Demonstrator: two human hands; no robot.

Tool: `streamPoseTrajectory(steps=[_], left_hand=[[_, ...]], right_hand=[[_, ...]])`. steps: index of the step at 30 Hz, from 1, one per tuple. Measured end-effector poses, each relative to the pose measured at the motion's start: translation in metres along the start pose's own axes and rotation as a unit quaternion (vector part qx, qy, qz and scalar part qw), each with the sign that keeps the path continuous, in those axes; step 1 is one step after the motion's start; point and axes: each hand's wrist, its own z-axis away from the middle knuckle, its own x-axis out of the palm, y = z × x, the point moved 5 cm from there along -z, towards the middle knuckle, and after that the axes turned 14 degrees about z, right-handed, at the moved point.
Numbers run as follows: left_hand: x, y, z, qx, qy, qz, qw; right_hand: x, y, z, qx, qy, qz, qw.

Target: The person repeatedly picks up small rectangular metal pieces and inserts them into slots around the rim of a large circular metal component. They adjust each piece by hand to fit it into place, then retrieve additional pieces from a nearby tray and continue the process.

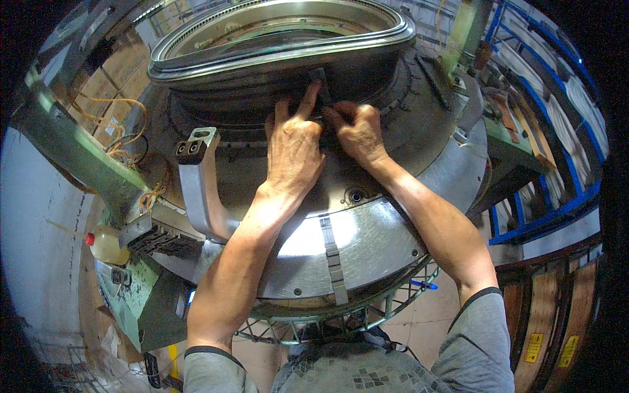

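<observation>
My left hand (293,147) reaches to the dark curved wall (236,98) of a large round metal machine. Its index finger is stretched out, and the fingertip touches a small dark flat strip (320,78) against that wall. The other fingers are spread and partly bent near the wall's foot. Close beside it on the right, my right hand (360,131) is closed, thumb and forefinger pinched at the strip's lower end. What the pinch holds is too dark and small to make out.
A shiny oval rim (282,56) tops the wall. An upright metal bracket (200,183) stands left of my left forearm. A segmented metal strip (333,262) lies across the polished ring. Beyond are a green arm (85,157), a bottle (108,244) and a blue rack (557,223).
</observation>
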Motion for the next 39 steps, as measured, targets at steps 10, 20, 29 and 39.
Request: streamPoseTrajectory(steps=[10,20,29,39], left_hand=[[0.0006,-0.0008,-0.0009,0.006,-0.005,0.001,1.0],[0.0023,-0.0017,-0.0026,-0.011,-0.038,-0.011,0.999],[0.0037,-0.002,-0.0038,0.006,-0.015,-0.029,0.999],[0.0026,-0.0004,-0.0051,-0.002,-0.027,-0.033,0.999]], right_hand=[[-0.0016,-0.0008,-0.0013,0.007,-0.005,0.002,1.0],[-0.001,0.0025,-0.0023,0.016,-0.001,0.016,1.0],[0.0006,0.0045,-0.0032,0.046,-0.023,0.025,0.998],[-0.0014,0.0028,-0.0042,0.067,-0.033,0.027,0.997]])
